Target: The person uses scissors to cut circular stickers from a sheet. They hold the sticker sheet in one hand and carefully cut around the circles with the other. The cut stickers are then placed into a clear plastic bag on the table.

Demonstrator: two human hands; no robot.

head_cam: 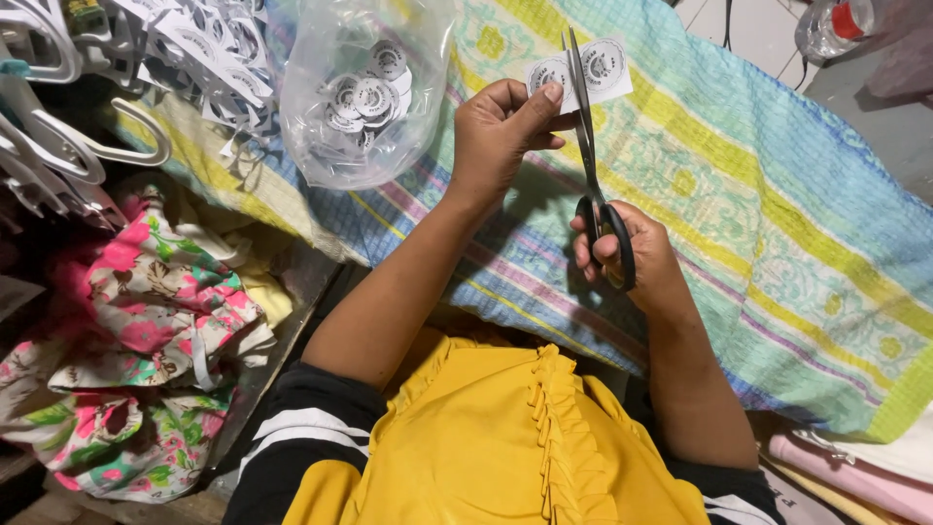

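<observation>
A striped quilted cloth (pixel 758 204) in green, yellow and blue covers the surface before me, running from the upper left to the lower right edge. Beyond its near left edge lies a heap of floral fabric (pixel 136 350). A clear plastic bag (pixel 364 92) of round printed labels sits on the cloth near its far left corner, beside white hangers (pixel 68 146).

My left hand (pixel 501 131) is closed, thumb against forefinger, pinching the left end of a white sheet of labels (pixel 583 68) held above the middle of the cloth. My right hand (pixel 632 258) grips the black scissors (pixel 593 156), fingers through the loops. Their long axis runs nearly straight away from me, handles toward my body, tips pointing to the cloth's far edge. The blades stand almost closed across the sheet, between two round labels.
</observation>
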